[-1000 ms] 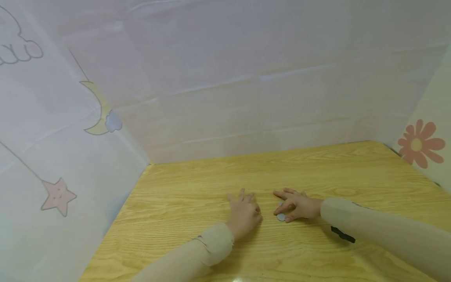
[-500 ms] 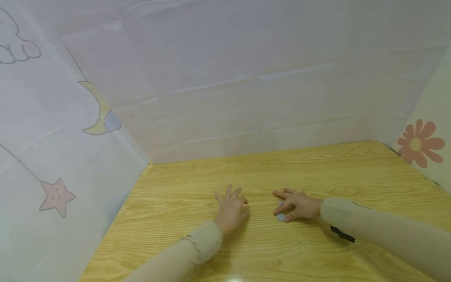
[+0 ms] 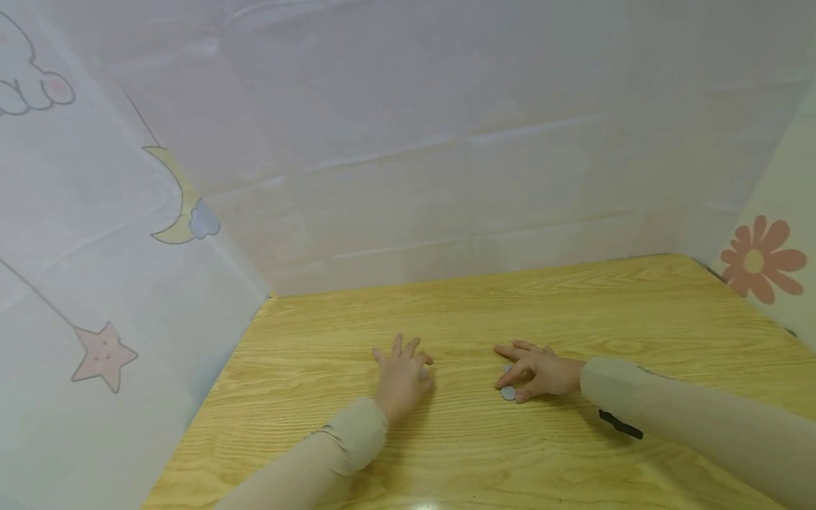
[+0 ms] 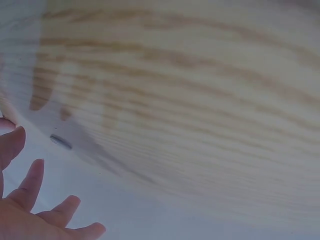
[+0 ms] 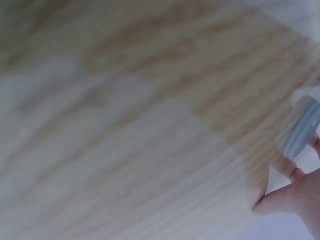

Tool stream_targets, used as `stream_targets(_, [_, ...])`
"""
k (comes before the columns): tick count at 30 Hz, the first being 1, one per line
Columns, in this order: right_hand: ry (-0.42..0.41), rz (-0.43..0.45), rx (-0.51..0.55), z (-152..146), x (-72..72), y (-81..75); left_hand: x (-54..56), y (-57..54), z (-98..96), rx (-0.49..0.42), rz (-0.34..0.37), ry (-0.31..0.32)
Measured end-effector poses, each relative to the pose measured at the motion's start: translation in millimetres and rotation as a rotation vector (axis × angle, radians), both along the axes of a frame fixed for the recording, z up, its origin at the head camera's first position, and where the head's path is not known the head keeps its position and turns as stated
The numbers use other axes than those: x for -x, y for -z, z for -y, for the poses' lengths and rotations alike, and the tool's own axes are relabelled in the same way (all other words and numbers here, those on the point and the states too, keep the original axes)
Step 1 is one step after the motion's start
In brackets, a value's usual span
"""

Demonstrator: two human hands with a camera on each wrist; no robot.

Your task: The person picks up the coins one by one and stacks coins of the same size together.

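Note:
Just right of centre in the head view, my right hand (image 3: 538,372) pinches a light grey disc (image 3: 508,392) between index finger and thumb. A second grey patch shows above that index finger. In the right wrist view the disc (image 5: 302,130) appears thick, with a layered edge. My left hand (image 3: 401,382) is low over the table, outer fingers spread. A small pale grey piece (image 3: 423,372) shows between its index finger and thumb; whether they grip it is unclear. The left wrist view has a small grey piece (image 4: 61,142) apart from the visible fingers (image 4: 32,182).
Both hands work over a wood-grain table (image 3: 357,315). Pale sheeting with printed figures, such as a flower (image 3: 754,261) and a star (image 3: 105,356), walls it in at the back and sides. A black strip (image 3: 620,425) shows by the right sleeve.
My left hand has slid left across the table, away from the right hand. A pale grey piece now shows beside its index finger. The right hand and its disc have stayed put.

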State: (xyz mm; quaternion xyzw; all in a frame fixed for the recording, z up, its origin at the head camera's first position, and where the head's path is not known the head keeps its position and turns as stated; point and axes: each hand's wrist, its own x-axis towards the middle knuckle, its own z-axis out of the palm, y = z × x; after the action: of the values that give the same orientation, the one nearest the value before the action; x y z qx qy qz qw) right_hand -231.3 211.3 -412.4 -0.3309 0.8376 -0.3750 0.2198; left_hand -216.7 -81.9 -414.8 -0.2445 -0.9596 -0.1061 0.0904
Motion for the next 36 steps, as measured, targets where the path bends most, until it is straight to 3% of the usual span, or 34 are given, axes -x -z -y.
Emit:
stream_targets(15, [0.016,0.011,0.007,-7,-2.8,6.9,6.2,5.5,8.5,-0.005,0.014,0.042])
stream_targets(29, [0.030,-0.004,0.001,-9,-4.9,12.7,18.8,5.7,15.1,-0.081,0.169,0.062])
stream_targets(36, [0.010,-0.009,-0.006,0,0.6,12.3,24.9,7.9,28.6,-0.038,0.160,0.083])
